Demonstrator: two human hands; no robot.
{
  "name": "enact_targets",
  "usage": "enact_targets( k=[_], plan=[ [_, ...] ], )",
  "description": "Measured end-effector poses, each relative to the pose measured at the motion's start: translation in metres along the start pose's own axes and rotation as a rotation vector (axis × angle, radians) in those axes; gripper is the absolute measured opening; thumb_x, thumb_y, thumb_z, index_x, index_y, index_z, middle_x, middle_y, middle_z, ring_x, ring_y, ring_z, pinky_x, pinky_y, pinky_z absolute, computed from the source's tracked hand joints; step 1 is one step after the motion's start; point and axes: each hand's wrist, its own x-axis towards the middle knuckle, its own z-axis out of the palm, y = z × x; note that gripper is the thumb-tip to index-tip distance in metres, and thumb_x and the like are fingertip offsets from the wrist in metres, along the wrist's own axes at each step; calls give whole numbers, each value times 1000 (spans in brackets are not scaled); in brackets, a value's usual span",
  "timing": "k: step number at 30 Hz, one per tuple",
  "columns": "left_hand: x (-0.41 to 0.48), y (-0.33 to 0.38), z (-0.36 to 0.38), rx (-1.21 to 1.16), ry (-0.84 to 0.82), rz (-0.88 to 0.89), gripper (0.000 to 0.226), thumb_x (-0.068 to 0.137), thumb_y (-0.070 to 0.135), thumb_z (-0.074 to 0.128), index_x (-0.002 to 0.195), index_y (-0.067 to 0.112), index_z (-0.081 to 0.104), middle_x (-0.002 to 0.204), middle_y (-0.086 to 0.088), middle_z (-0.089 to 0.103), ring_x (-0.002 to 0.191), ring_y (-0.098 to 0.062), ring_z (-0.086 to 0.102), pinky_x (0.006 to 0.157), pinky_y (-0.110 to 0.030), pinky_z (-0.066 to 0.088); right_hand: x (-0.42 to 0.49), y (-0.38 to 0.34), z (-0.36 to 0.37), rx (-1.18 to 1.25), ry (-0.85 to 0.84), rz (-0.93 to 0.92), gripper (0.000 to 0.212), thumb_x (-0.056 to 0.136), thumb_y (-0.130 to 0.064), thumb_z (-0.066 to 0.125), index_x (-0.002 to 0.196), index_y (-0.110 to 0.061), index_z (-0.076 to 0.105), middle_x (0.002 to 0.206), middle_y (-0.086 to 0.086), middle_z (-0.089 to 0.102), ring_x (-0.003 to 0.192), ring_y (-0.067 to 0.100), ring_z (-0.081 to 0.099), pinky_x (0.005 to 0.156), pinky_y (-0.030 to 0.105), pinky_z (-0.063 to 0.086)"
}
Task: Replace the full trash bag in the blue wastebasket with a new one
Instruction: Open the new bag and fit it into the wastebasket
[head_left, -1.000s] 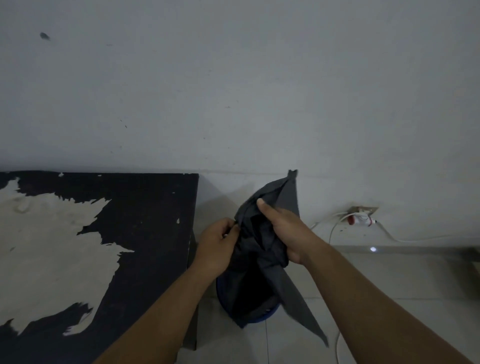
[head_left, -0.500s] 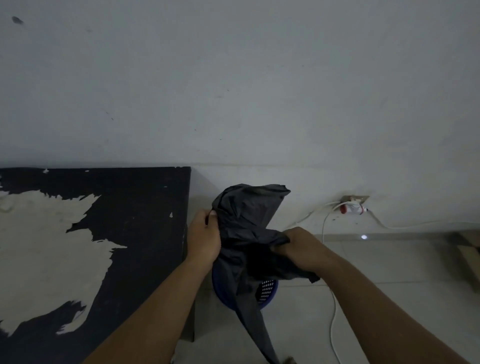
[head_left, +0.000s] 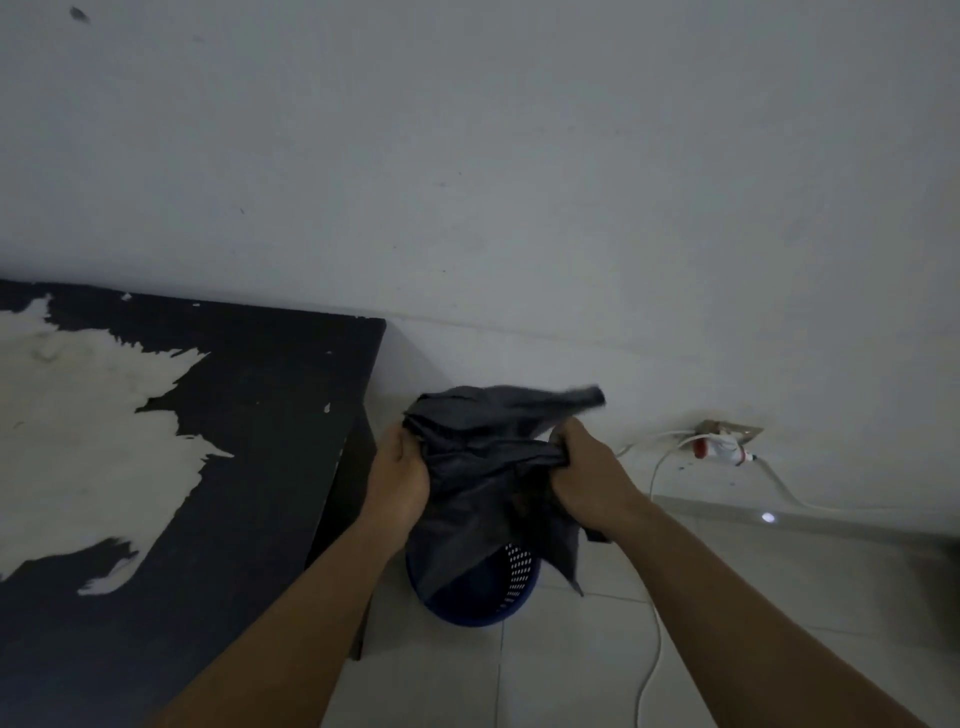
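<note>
A dark grey trash bag (head_left: 483, 467) hangs crumpled in the air above the blue wastebasket (head_left: 488, 587), which stands on the tiled floor beside the table. My left hand (head_left: 397, 473) grips the bag's left edge. My right hand (head_left: 582, 467) grips its right edge, with a blurred flap of the bag sticking out above the fingers. The bag's lower end dangles over the basket's mouth and hides most of the inside. A perforated patch of the basket's wall shows on the right.
A black table (head_left: 249, 441) with a worn, peeled top fills the left, its corner close to the basket. A wall socket with a red-and-white plug (head_left: 722, 449) sits low on the white wall, and a white cable (head_left: 652, 649) trails across the floor right of the basket.
Both hands have drawn apart, stretching the bag's top wider. The right hand has risen to the left hand's level, and the long tail of the bag now hangs shorter over the basket.
</note>
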Motion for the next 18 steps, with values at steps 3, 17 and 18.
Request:
enact_targets(
  k=[3,17,18],
  plan=[
    [-3,-5,7,-2,-48,-56,67,91,72,35,141,30,50,137,2,56,119,-20,56,109,-44,41,15,25,-2,-163,10,-72,15,93,-2,43,92,-14,34,70,-2,46,64,16,48,48,23,26],
    [56,-62,43,45,69,-55,58,103,48,32,152,17,34,151,-5,41,138,-24,41,114,-37,32,90,123,63,87,-187,37,46,88,-11,38,125,-32,56,115,5,55,105,24,55,94,36,48],
    [69,-75,44,57,51,-81,58,102,49,33,151,18,35,151,-5,42,137,-25,41,115,-41,32,97,131,73,113,-205,70,47,91,-16,39,128,-39,54,119,3,56,108,21,56,98,36,48]
  ],
)
